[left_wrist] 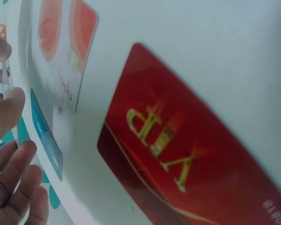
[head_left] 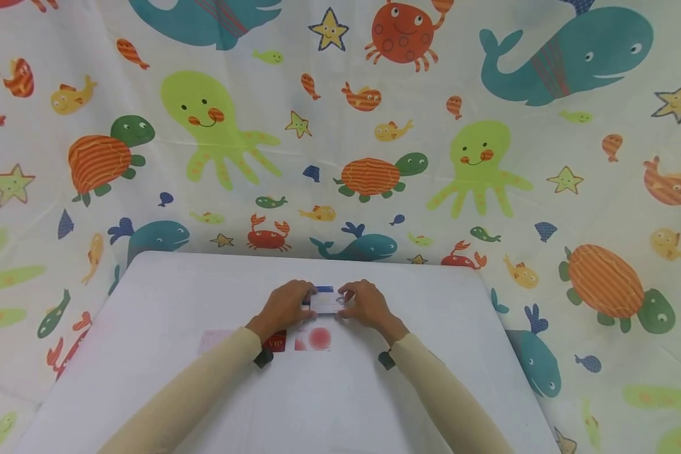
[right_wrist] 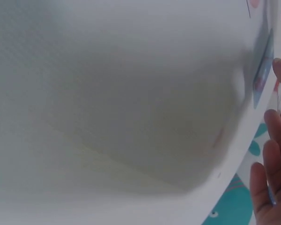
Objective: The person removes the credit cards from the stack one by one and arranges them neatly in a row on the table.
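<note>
Both hands hold a thin, pale, partly see-through card (head_left: 325, 304) between them, raised over the far middle of the white table. My left hand (head_left: 286, 307) pinches its left edge with thumb and fingers, and my right hand (head_left: 367, 307) pinches the right edge. In the left wrist view the held card shows nearly edge-on. A blue card (left_wrist: 48, 134) lies on the table below the hands; in the head view the held card overlaps it. Nearer lie a white card with a pink-red circle (head_left: 320, 338) and a red VIP card (head_left: 276, 341), partly hidden by the left wrist.
A pale pink card (head_left: 212, 339) lies left of the VIP card, partly covered by the left sleeve (head_left: 204, 372). The white table (head_left: 431, 296) ends just beyond the hands, where a curtain with sea animals (head_left: 318, 145) hangs.
</note>
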`<state>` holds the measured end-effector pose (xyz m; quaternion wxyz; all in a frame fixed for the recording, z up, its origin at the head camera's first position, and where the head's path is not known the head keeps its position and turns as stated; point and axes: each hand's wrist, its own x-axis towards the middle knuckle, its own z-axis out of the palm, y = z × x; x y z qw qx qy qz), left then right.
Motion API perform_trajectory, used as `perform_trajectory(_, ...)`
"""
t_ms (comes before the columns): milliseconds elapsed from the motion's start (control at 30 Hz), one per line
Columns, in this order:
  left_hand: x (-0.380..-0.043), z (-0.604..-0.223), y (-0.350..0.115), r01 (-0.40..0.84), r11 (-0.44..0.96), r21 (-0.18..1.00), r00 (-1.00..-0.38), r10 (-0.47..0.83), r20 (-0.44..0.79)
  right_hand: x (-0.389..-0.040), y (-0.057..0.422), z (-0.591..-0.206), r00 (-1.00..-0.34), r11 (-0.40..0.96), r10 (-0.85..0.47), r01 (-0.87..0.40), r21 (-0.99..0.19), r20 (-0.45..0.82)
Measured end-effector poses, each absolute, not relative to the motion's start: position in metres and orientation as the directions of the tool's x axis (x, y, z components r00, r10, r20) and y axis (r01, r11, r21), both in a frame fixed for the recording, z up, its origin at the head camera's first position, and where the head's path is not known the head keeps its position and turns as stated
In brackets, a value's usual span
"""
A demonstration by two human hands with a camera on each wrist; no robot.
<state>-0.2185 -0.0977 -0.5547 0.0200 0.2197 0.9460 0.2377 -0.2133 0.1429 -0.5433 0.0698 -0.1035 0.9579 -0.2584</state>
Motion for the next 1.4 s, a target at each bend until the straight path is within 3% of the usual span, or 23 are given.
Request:
perform_trajectory(833, -0.201, -0.558, -0.094, 0.413, 0.761, 0.501, -0.891, 0.451, 0.05, -0.195, 0.158, -0.553, -0.957, 0.842, -0.285, -0.226, -0.489, -0.049)
perform_trajectory(1400, -0.192, -0.56, -0.089, 0.433, 0.734, 0.524, -0.874, 0.485, 0.043, -0.181, 0.167, -0.552, -0.96, 0.832, -0.273, -0.202, -0.517, -0.066)
